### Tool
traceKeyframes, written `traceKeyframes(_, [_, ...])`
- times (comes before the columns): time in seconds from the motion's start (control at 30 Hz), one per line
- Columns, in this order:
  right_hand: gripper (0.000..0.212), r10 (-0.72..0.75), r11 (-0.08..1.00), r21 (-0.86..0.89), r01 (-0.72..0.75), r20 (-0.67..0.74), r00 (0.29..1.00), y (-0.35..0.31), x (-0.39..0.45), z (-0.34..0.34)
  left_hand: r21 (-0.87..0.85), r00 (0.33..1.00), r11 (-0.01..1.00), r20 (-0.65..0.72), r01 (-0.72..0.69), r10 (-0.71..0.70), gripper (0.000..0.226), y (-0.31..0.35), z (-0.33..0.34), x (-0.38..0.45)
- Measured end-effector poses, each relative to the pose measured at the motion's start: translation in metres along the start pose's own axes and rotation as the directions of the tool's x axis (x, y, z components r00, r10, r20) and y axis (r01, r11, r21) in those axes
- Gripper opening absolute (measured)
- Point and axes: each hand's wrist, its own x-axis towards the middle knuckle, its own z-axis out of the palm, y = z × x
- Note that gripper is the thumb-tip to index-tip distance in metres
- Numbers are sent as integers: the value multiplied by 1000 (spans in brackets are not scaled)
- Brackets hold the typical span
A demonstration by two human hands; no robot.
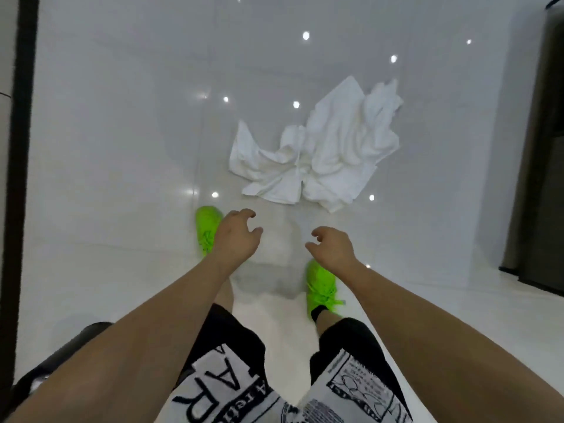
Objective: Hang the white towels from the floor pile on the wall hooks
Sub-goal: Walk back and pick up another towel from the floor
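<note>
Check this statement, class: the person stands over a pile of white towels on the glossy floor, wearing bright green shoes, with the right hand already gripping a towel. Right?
Not quite. In the head view the right hand holds nothing; it hovers short of the white towels, like the left hand. The rest stands.

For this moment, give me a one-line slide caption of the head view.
Both empty hands, left hand and right hand, reach toward the white towels piled on the glossy floor.

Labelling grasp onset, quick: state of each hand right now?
Left hand: open, fingers loosely curled, holding nothing.
Right hand: open, holding nothing, short of the crumpled white towel pile.
</note>
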Motion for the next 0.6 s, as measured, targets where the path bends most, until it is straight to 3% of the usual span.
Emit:
traceKeyframes(0.23, [36,171,973,144,-181,82,982,-23,153,91,70,993,998,115,10,-18,44,-78,33,154])
traceKeyframes(0.4, [31,234,888,393,-238,59,970,-36,269,159,100,992,995,124,20,-32,41,-138,65,254])
traceKeyframes(0.5, [21,274,779,547,-306,142,951,-44,320,199,75,988,995,134,61,-71,40,-168,82,299])
traceKeyframes(0.6, [10,316,536,721,-439,311,896,-56,358,229,-5,980,986,118,164,-162,38,-191,98,332])
